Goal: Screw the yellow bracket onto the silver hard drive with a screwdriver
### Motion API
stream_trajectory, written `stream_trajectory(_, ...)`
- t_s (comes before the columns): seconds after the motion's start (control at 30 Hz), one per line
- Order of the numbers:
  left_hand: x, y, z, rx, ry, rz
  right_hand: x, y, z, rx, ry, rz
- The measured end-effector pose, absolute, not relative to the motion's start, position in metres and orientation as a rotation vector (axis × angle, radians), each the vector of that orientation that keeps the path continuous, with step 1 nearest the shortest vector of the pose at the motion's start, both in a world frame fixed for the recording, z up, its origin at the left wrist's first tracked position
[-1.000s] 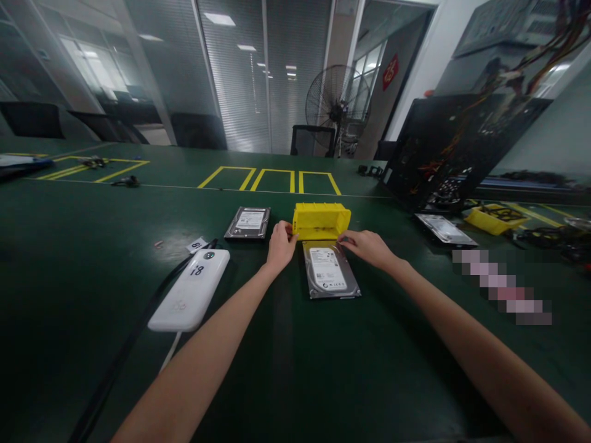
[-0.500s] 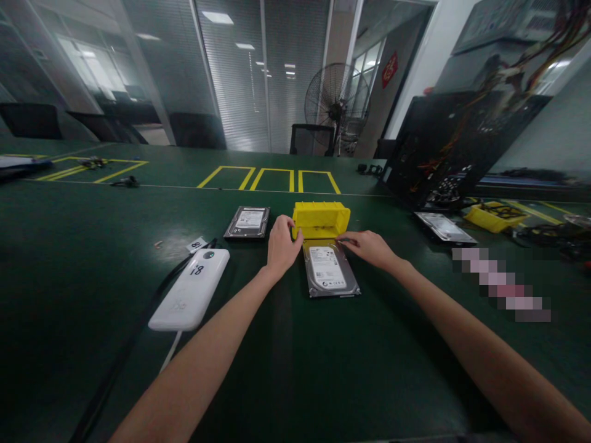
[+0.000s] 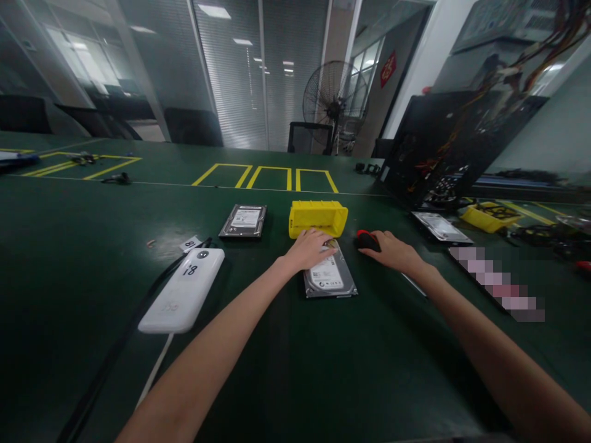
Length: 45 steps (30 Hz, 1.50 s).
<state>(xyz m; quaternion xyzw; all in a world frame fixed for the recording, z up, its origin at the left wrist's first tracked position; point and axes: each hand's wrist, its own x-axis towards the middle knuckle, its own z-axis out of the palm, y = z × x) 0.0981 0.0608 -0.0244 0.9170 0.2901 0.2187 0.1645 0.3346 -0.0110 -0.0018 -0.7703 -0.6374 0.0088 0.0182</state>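
Observation:
A silver hard drive [image 3: 340, 272] with a white label lies flat in front of me. Across its far end rests my left hand [image 3: 310, 249], fingers stretched toward the yellow bin and thumb apart; whatever is under the palm is hidden. The yellow plastic bin [image 3: 318, 215] lies on its side just beyond the drive, opening toward me. To the right, my right hand [image 3: 390, 251] is closed around the red and black handle of a screwdriver [image 3: 367, 241]. Its metal shaft shows below the wrist, pointing back toward me.
Another hard drive [image 3: 244, 221] lies left of the bin. A white power bank [image 3: 182, 292] with cables sits at left. On the right are a third drive [image 3: 442, 227], a blurred-out flat item [image 3: 498, 286], a second yellow bin [image 3: 490, 218] and a black computer case [image 3: 443, 147].
My left hand has moved from the bin's left side onto the drive's far end. My right hand has left the bin's front edge, shifted right and taken hold of the screwdriver.

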Motion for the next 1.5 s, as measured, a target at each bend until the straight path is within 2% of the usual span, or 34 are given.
stream_trajectory(0.13, 0.100, 0.057, -0.022, 2.640, 0.812, 0.645, 0.345, 0.001, 0.007, -2.329, -1.970, 0.184)
stream_trajectory(0.4, 0.098, 0.054, -0.020, 2.713, 0.881, 0.556, 0.317, 0.024, 0.092, -1.297, -1.626, 0.227)
stream_trajectory(0.57, 0.097, 0.053, -0.018, 2.743, 0.921, 0.482, 0.293, 0.044, 0.097, -0.994, -1.731, 0.222)
stream_trajectory(0.87, 0.099, 0.058, -0.024, 2.825, 0.919, 0.503, 0.283, 0.050, 0.077, -0.964, -1.845, 0.091)
stream_trajectory(1.5, 0.100, 0.053, -0.019, 2.872, 0.938, 0.505, 0.285, 0.060, 0.064, -0.995, -1.799, 0.112)
